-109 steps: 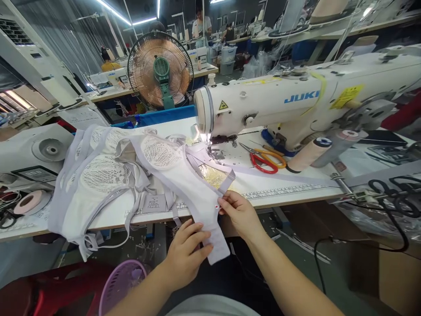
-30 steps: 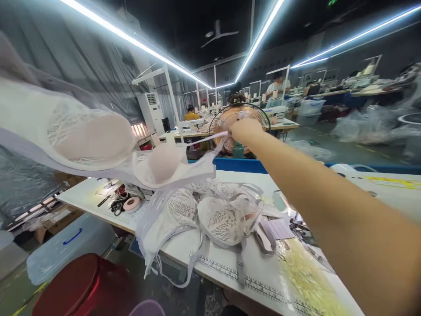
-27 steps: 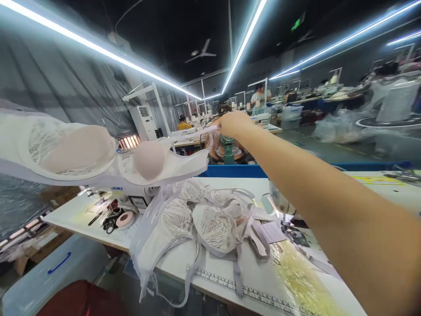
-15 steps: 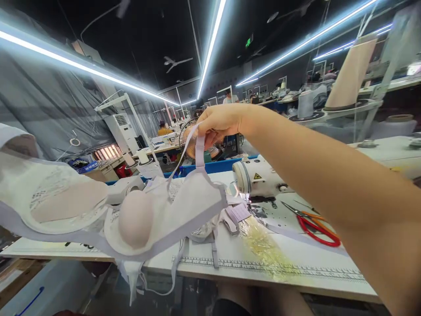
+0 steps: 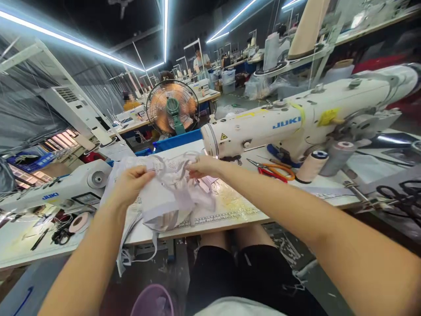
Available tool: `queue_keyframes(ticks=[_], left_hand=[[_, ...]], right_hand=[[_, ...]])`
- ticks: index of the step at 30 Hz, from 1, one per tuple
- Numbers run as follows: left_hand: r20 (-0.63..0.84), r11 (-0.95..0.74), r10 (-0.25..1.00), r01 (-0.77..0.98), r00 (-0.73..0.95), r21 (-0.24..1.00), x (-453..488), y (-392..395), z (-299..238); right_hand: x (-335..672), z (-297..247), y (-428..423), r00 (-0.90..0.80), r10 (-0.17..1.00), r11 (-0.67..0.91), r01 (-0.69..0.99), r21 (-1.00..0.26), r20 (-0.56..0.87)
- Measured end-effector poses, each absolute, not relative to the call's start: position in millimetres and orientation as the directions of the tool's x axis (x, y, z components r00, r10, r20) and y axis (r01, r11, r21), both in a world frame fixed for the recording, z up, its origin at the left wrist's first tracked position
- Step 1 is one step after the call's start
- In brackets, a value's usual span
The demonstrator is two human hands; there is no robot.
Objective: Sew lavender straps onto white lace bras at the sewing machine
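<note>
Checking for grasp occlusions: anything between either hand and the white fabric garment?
Nothing visible. The left hand and right hand both grip the white fabric garment directly, above the white table. The orange-and-red-handled scissors lie apart, to the right beside the white sewing machine.

Soft matt white cloth garment (image 5: 164,197)

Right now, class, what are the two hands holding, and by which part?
A white bra: the left hand grips its upper left edge, the right hand pinches its upper right end.
</note>
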State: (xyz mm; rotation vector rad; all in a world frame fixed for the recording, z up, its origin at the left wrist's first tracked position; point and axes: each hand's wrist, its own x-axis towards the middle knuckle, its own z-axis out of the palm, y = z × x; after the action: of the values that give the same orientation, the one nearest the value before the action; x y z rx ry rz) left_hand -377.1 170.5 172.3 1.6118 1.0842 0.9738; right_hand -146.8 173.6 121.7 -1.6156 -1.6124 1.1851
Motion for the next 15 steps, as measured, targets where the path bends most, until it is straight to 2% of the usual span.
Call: queue_keyframes(ticks=[3,5,10,15], left_hand=[[-0.029,-0.007,0.968,0.146,0.249,0.989,-361,179,138],[-0.057,0.034,0.971,0.103,0.232,0.994,-360,186,132],[-0.101,0.077,0.955,0.095,0.278,0.992,-356,189,139],[-0.177,0.153,0.919,0.095,0.353,0.984,-343,173,140]], right_hand=[[-144,82,165,0.014,0.997,-0.067,0.495,-0.866,-0.070],[-137,60,158,0.076,0.997,-0.070,0.568,-0.820,-0.033],[-133,17,147,0.118,0.992,-0.113,0.721,-0.684,-0.040],[-133,-5,145,0.140,0.989,-0.135,0.724,-0.677,-0.048]])
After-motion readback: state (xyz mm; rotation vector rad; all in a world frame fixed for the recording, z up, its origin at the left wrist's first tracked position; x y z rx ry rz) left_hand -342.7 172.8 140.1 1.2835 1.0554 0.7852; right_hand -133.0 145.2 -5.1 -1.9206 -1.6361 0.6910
